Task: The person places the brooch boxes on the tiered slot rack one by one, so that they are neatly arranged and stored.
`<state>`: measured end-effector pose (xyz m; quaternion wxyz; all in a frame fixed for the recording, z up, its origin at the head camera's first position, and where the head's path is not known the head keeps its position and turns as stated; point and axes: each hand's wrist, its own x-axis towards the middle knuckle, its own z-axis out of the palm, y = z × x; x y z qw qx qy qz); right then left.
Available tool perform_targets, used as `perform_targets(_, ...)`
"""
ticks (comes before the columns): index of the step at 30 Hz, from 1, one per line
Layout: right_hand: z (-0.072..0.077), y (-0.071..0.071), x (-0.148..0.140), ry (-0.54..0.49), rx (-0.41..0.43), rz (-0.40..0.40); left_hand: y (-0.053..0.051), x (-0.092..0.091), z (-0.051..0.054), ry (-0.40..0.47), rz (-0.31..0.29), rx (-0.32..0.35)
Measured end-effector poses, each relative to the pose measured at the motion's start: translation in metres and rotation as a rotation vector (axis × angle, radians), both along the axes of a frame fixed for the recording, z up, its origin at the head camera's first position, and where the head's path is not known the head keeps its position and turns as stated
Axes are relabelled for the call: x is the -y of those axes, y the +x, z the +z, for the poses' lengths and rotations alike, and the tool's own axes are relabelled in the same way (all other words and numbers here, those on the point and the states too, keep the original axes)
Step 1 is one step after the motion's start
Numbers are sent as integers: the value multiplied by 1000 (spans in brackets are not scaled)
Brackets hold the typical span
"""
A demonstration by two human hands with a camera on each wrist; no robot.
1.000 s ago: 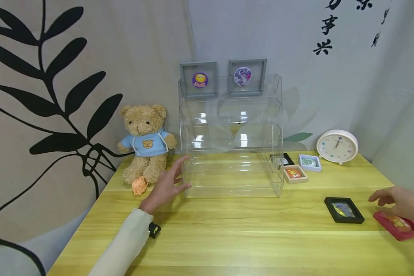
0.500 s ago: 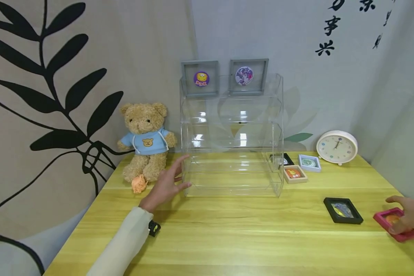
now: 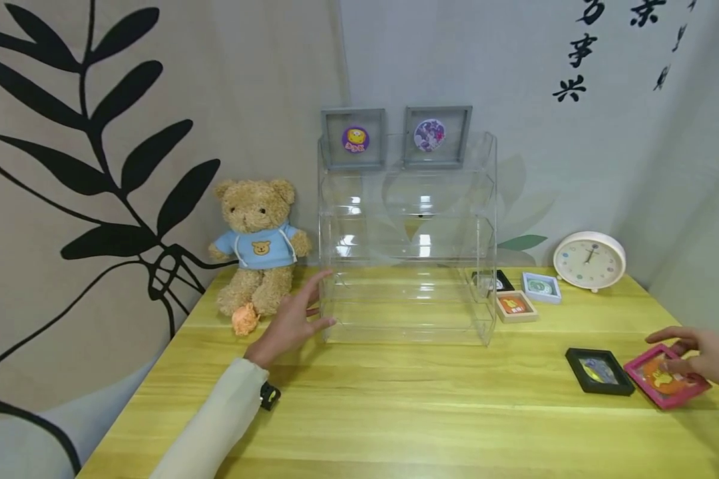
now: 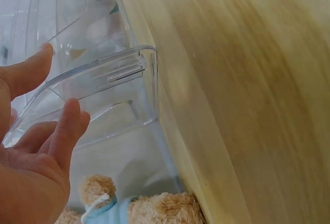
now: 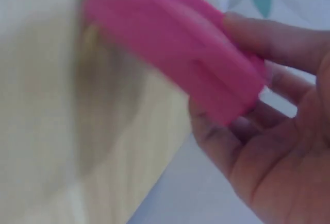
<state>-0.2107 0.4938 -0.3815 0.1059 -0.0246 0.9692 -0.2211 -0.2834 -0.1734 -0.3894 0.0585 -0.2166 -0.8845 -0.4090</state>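
In the head view my left hand (image 3: 290, 327) is at the left side of a clear acrylic tiered display rack (image 3: 407, 336), fingers spread. In the left wrist view the thumb and fingertips lie close against the rack's side panel (image 4: 103, 74). My right hand (image 3: 710, 358) pinches a pink display frame (image 3: 665, 400) with an orange picture inside. It is lifted and tilted over the table in the right wrist view, where the pink frame (image 5: 170, 44) is blurred. Beside it on the table lies a black display frame (image 3: 599, 372). Two grey frames, one with a yellow-and-purple badge (image 3: 355, 140), stand on the top tier.
Behind the rack's right side lie a wooden-coloured frame (image 3: 516, 307), a light blue frame (image 3: 541, 287) and a partly hidden black frame (image 3: 503, 281). A round white clock (image 3: 590, 261) stands at the back right. A teddy bear (image 3: 257, 233) sits left of the rack, with an orange ball-like item (image 3: 244, 319) at its feet.
My right hand has reached the pink frame, gripped it and drawn it up and leftward toward the black frame. The left hand has stayed at the rack. The head view has shifted slightly.
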Motion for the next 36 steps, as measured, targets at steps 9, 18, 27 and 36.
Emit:
perform_targets(9,43,-12,28,-184,-20,-6,-2,-1,1,4,1,-5)
perform_targets(18,87,-31,89,-306,-128,62,-2,1,3,5,-2,2)
perform_targets(27,105,-51,156,-534,-181,178,-1,1,3,-4,7,-20)
perform_targets(36,109,-72,194,-745,-96,179,-1,-2,0,-14,14,-23)
